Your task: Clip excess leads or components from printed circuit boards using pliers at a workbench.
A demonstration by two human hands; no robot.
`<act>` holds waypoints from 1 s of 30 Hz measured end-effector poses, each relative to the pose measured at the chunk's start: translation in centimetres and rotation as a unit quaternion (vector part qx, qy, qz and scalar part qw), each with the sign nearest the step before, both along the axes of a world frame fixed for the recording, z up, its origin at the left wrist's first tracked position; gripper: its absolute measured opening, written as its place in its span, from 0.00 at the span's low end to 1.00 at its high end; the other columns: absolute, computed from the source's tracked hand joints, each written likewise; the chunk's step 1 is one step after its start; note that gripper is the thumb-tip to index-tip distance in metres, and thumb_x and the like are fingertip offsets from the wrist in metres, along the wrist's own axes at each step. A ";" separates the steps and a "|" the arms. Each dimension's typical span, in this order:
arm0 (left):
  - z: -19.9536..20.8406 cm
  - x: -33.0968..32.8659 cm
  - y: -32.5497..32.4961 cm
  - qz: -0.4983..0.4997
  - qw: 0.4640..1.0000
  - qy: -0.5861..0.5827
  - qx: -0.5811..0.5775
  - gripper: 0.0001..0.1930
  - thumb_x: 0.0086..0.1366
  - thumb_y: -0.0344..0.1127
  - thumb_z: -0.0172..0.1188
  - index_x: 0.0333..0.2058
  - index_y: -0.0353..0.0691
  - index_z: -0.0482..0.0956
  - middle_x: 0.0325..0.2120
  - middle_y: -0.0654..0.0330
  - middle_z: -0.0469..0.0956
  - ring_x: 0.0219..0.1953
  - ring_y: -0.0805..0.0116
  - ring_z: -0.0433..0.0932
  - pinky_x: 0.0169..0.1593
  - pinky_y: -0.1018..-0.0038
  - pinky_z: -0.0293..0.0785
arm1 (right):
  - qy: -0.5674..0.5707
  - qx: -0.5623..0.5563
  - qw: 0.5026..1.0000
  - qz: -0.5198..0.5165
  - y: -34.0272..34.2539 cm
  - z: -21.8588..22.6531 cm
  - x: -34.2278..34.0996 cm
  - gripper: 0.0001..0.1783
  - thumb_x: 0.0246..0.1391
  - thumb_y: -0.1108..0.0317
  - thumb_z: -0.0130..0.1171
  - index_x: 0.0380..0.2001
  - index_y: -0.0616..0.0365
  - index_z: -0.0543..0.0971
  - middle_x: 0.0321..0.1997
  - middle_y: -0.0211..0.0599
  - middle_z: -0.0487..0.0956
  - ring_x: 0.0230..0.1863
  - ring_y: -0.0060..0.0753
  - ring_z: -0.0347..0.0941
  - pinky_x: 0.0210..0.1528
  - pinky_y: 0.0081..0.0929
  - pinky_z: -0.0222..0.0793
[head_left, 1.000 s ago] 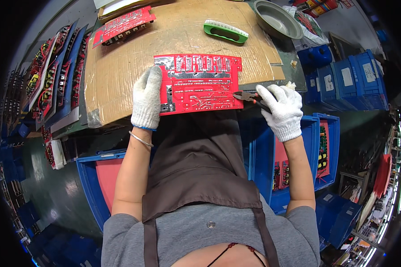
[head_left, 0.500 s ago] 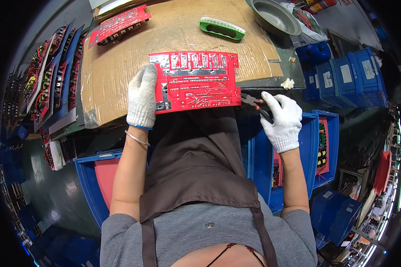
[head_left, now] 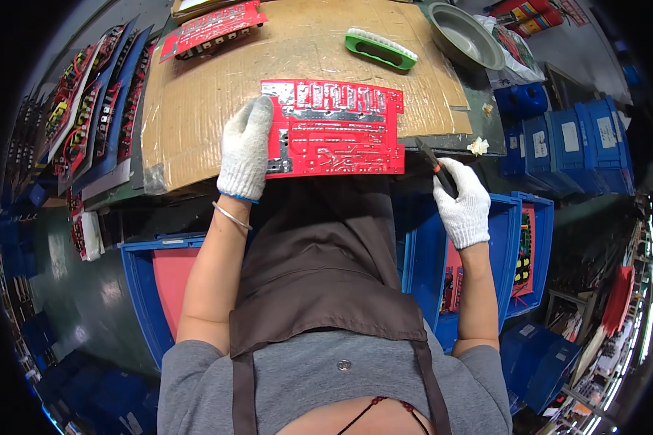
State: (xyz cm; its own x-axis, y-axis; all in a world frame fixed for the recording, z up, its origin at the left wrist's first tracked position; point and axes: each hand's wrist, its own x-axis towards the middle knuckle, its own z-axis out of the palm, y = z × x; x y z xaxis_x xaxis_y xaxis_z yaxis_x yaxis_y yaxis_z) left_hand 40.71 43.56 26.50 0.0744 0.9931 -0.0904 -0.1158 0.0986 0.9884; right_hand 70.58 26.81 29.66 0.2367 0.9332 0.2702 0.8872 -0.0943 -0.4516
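Observation:
My left hand [head_left: 245,152], in a white knit glove, grips the left edge of a red circuit board [head_left: 341,138] with its soldered side showing. The board is held over the near edge of the bench, above my lap. To its right, my gloved right hand [head_left: 462,203] is closed around a pair of cutting pliers [head_left: 437,163] with dark jaws and red-and-black handles. The pliers' jaws point up and to the left, just off the board's lower right corner and apart from it. Part of the handles is hidden in the palm.
Cardboard [head_left: 189,116] covers the bench. A green brush [head_left: 381,51], another red board [head_left: 212,32] and a metal bowl [head_left: 468,36] lie toward the back. Boards stand racked at the left [head_left: 87,101]. Blue bins [head_left: 497,225] stand beside my lap, with more blue crates [head_left: 569,141] at the right.
The pliers have turned more upright and moved slightly away from the board's right edge. My head view has shifted a little, so the bench appears farther right. The left hand keeps its grip.

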 end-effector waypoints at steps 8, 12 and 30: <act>0.3 0.3 -0.1 0.008 1.000 0.015 0.012 0.24 0.76 0.48 0.58 0.52 0.27 0.80 0.40 0.59 0.84 0.41 0.76 0.77 0.48 0.75 0.76 | -0.218 0.014 0.973 0.078 1.9 2.4 -2.8 0.36 0.38 0.67 0.76 0.56 0.43 0.80 0.48 0.38 0.79 0.51 0.45 0.76 0.56 0.42 0.67; 0.5 0.3 -0.2 0.001 1.000 0.017 0.017 0.24 0.76 0.48 0.58 0.52 0.27 0.81 0.40 0.59 0.84 0.41 0.77 0.77 0.48 0.75 0.76 | -0.242 0.014 0.966 0.094 2.7 2.8 -3.4 0.38 0.36 0.67 0.77 0.57 0.43 0.80 0.46 0.38 0.79 0.50 0.45 0.76 0.55 0.44 0.66; 0.2 0.2 0.0 -0.007 1.000 0.003 0.021 0.26 0.75 0.50 0.58 0.53 0.26 0.80 0.40 0.58 0.84 0.41 0.76 0.78 0.48 0.75 0.76 | -0.038 -0.004 0.999 0.029 1.1 1.2 -4.6 0.19 0.51 0.66 0.71 0.48 0.53 0.82 0.40 0.42 0.81 0.41 0.45 0.81 0.46 0.36 0.76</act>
State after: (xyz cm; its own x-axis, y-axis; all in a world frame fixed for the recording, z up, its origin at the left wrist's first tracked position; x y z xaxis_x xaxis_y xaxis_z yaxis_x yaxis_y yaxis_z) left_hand 40.93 43.53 26.70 0.0877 0.9950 -0.0484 -0.1097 0.0579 0.9923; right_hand 65.93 27.89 30.87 0.1608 0.9470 0.2782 0.9232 -0.0446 -0.3817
